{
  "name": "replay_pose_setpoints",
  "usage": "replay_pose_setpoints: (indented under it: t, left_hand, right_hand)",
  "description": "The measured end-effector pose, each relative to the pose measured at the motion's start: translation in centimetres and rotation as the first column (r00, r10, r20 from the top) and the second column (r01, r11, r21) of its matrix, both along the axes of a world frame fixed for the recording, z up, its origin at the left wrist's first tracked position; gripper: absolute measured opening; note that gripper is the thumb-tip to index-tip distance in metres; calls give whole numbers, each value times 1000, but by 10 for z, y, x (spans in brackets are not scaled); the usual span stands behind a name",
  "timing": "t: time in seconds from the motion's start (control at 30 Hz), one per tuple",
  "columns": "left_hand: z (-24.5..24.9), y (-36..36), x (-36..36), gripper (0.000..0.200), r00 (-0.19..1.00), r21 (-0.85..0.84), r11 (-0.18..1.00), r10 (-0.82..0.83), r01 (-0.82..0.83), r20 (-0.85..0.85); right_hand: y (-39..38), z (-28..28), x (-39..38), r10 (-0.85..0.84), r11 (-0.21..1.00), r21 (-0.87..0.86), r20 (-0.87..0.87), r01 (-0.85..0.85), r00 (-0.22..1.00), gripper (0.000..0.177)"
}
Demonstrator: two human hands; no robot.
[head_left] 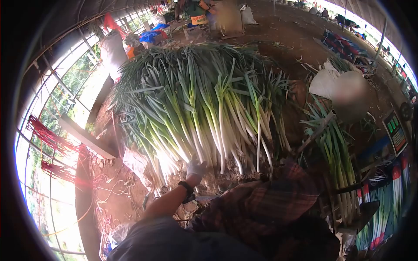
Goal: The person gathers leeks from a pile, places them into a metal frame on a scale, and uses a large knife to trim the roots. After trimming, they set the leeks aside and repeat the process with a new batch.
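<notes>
Long green-and-white stalks (198,115) are lying at twelve o'clock from your left hand (196,168).
You're reaching from seven o'clock, grip unclear.

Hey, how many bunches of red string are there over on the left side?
2: an upper bunch and, just below it, a lower bunch. Others could be hidden by the glare there.

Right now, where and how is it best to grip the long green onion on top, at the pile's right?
Probably by its white stalk, from above on the near side: it looks slim, straight and exposed, while leaves spread beyond.
</notes>
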State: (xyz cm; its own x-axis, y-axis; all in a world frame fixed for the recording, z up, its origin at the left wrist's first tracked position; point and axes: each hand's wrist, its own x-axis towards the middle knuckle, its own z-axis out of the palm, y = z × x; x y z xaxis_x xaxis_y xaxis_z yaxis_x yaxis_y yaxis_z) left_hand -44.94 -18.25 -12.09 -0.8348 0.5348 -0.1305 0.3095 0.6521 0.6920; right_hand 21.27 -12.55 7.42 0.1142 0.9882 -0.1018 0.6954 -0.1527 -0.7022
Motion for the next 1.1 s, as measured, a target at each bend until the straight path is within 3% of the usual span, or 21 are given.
replay_pose_setpoints:
  t: [0.03,0.2,0.3,0.5,0.57,0.67,0.9,1.0,1.03,1.1]
  left_hand:
    - [-2,10,-5,79,996,-73,997,36,-31,79]
    - [-11,59,-22,84,982,-419,903,155,-97,107]
    - [-10,73,-11,66,947,-406,864,320,-297,-10]
    - [4,81,0,51,944,-450,847,329,-282,27]
    - [-29,87,-12,51,948,-471,837,319,-279,6]
    - [-25,83,-13,52,963,-486,845,267,-224,20]
    - [14,78,-2,66,948,-330,920,275,-210,161]
    - [46,73,5,64,840,-146,957,290,-251,459]
    - [41,72,1,56,838,-138,955,298,-264,458]
    - [20,66,-3,59,891,-72,962,273,-265,363]
  right_hand:
    - [-2,0,-4,2,1000,-1,1,-2,1000,38]
    - [-9,3,-16,-3,1000,-8,4,3,1000,38]
    - [-13,3,-21,-7,1000,-14,7,7,1000,38]
    - [-23,2,-25,-17,999,-30,21,18,1000,38]
    - [-21,2,-24,-20,999,-26,23,21,1000,38]
    - [-18,2,-24,-24,1000,-20,21,24,999,38]
    - [-22,0,-22,-32,999,-17,18,32,999,38]
    - [-26,0,-22,-42,999,-17,18,43,999,37]
    - [-27,0,-22,-44,999,-17,17,44,999,37]
    - [-30,1,-21,-49,999,-20,21,50,999,37]
